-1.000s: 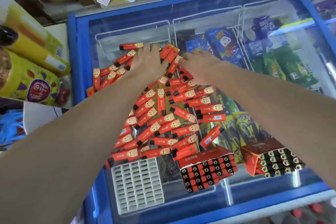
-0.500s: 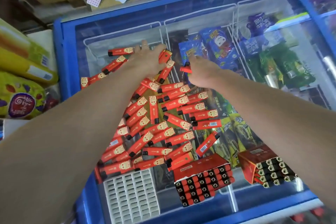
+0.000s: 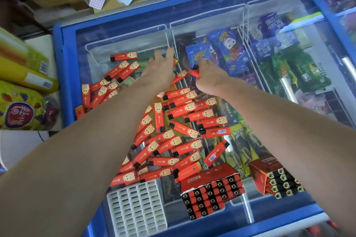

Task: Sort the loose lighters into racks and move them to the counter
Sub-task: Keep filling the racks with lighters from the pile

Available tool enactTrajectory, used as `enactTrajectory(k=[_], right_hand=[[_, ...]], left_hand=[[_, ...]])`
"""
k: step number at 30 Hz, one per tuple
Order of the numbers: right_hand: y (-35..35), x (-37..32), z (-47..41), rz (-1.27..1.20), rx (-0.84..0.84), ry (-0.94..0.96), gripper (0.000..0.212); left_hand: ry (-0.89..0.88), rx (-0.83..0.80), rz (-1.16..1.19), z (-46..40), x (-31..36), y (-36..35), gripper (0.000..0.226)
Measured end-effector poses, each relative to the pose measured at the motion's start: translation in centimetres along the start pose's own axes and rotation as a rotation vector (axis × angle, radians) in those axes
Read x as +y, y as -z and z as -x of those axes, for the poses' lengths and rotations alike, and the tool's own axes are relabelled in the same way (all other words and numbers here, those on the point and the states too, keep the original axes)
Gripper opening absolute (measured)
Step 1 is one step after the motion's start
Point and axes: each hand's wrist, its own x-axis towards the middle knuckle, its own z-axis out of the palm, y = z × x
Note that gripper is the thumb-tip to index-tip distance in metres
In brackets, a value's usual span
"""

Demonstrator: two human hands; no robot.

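A shop freezer's glass lid (image 3: 221, 2) serves as the worktable. Nearest, at 6 o'clock, sits an empty white rack (image 3: 135, 209); beyond it loose lighters (image 3: 179, 113) lie scattered, long axes every way. Farthest, at 12 o'clock, the right hand (image 3: 207, 75) pinches one lighter (image 3: 194, 72); the left hand (image 3: 160, 67) rests flat, fingers spread, over others just beside it.

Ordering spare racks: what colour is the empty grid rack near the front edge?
White, as the head view shows: the empty grid rack is plain white plastic.
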Motion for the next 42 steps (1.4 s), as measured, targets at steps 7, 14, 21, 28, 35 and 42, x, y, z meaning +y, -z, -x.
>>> enactTrajectory(k=[7,14,21,28,35,42], right_hand=[[0.7,0.5,0.1,-0.196,-0.022,-0.016,0.026],[1.2,1.2,1.3,-0.421,-0.005,-0.077,0.018],[0.0,0.6,7.1,-1.319,0.144,-0.251,0.01],[-0.9,-0.9,16.9,-1.637,0.019,-0.169,0.013],[-4.6,-0.6,25.7,-1.466,0.036,-0.186,0.022],[-7.4,1.3,31.3,-1.396,-0.011,-0.126,0.026]], left_hand=[[0.059,0.067,0.217,0.6,-0.5,0.8,0.042],[0.368,0.029,1.305,3.9,-0.9,2.7,0.008],[0.353,-0.033,1.584,10.8,-1.0,1.9,0.053],[0.266,-0.062,1.442,20.2,3.1,0.1,0.027],[0.196,-0.029,1.267,28.1,6.9,-3.5,0.034],[0.176,0.114,1.116,34.0,8.5,-6.3,0.032]])
